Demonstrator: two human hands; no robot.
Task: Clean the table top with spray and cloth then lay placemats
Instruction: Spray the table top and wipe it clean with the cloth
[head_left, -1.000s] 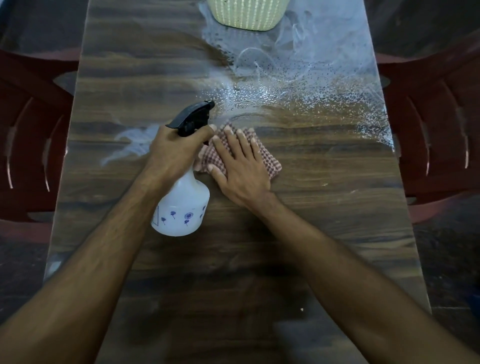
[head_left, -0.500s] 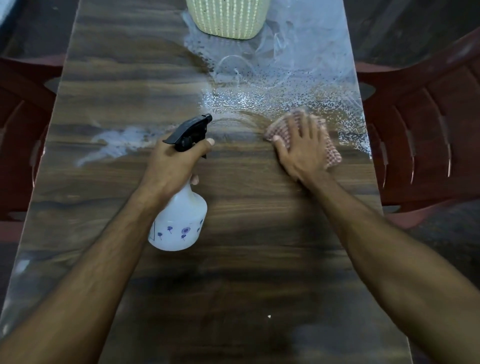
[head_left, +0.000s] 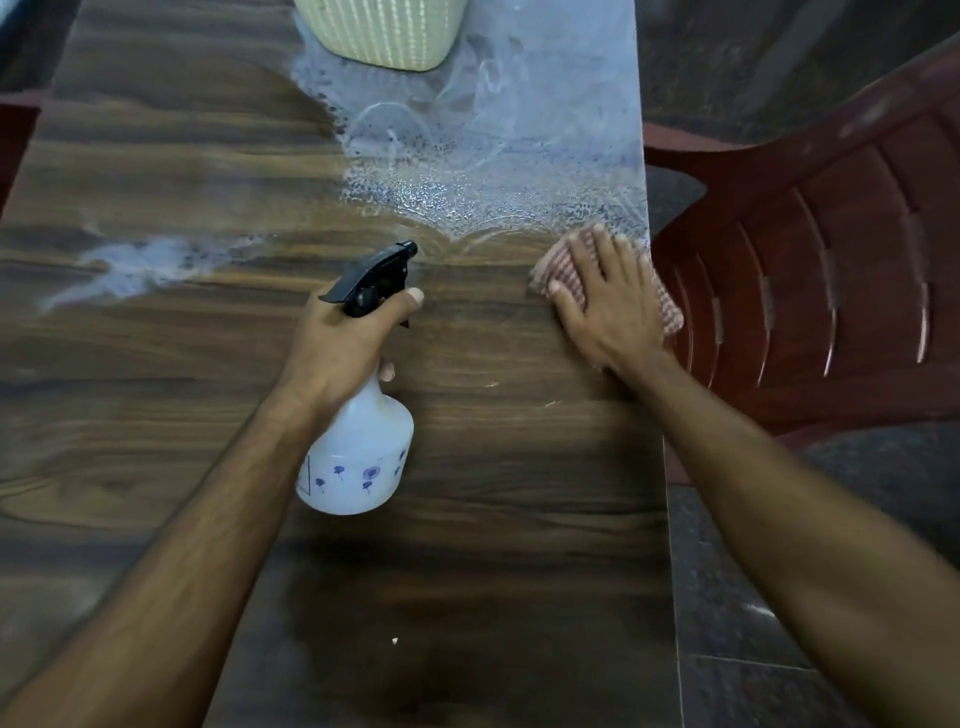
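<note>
The left hand grips the neck of the spray bottle at frame centre, fingers curled round it, thumb beside the black trigger head. At centre right, the right hand presses the cloth flat, fingers straight and slightly spread, at the right edge of the table. Wet droplets cover the upper middle, below a cream basket. A red chair stands at right.

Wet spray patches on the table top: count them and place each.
2. A large foamy patch at the far right, below the ribbed basket, reaching the cloth; a smaller smear at the left. Arms may hide more.
</note>
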